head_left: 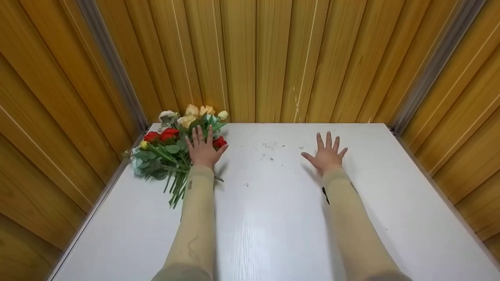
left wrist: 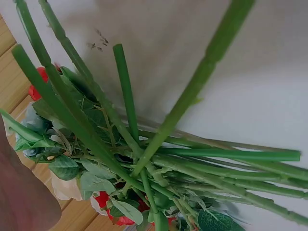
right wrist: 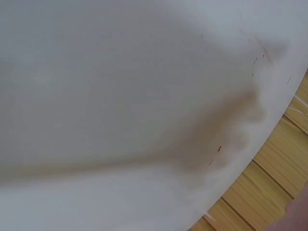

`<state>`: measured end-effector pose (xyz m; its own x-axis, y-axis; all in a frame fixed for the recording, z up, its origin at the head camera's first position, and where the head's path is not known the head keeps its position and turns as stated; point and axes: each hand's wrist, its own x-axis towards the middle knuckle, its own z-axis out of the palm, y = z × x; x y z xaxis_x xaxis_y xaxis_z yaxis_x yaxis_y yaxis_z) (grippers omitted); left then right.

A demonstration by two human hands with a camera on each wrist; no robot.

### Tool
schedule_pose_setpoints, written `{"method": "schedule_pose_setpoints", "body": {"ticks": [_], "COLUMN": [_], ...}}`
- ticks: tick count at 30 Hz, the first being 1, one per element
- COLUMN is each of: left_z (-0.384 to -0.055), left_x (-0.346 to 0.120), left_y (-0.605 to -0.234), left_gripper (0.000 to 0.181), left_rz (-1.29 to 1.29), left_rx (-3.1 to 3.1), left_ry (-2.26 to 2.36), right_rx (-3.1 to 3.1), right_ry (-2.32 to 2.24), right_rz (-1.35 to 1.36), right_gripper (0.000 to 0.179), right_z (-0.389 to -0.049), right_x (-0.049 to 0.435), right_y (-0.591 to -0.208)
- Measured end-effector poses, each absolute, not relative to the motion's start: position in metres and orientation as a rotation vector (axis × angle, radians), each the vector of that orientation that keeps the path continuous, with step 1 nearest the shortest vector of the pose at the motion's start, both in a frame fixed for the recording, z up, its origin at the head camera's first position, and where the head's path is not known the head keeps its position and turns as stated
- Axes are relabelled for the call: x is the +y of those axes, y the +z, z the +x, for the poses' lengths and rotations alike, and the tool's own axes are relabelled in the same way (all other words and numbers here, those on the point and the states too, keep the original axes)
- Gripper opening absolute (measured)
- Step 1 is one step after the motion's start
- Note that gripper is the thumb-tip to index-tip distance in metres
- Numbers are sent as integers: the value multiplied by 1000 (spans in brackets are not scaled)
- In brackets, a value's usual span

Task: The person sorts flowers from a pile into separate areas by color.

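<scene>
Red, cream and white flower bunch (head_left: 172, 149), green stems (head_left: 178, 185), partly hidden by spread left hand (head_left: 204, 151); right hand (head_left: 327, 156) spread too. We can't read beige left sleeve (head_left: 199, 222) mark (head_left: 190, 184).

You occupy a booth-like workspace (head_left: 39, 97), wider premises undetermined: wood-grain panels (head_left: 271, 58) stand on three sides, grey strips (head_left: 111, 66) mark corners, around your white tabletop (head_left: 269, 226).

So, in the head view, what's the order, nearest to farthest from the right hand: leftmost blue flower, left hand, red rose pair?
1. Left hand, to the left.
2. Red rose pair, left of that hand.
3. Leftmost blue flower, farther left.
</scene>
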<state>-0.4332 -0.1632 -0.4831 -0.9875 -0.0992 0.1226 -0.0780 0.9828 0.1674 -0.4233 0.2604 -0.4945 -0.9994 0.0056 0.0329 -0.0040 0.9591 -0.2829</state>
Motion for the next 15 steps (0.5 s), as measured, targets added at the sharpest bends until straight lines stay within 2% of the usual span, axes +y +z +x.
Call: {"method": "schedule_pose_setpoints", "body": {"ticks": [9, 15], "left_z": [-431, -425], "left_x": [-179, -200], "left_y": [-477, -478], "left_gripper": [99, 90], "left_rz": [276, 460], "left_rx": [-2952, -2820], "left_ry": [-556, -762], "right_rx": [-3087, -3085], "right_ry": [498, 565], "right_rz": [55, 140], "right_gripper": [104, 105], "right_z": [-434, -435], "right_x": [224, 189], "right_y": [-494, -497]}}
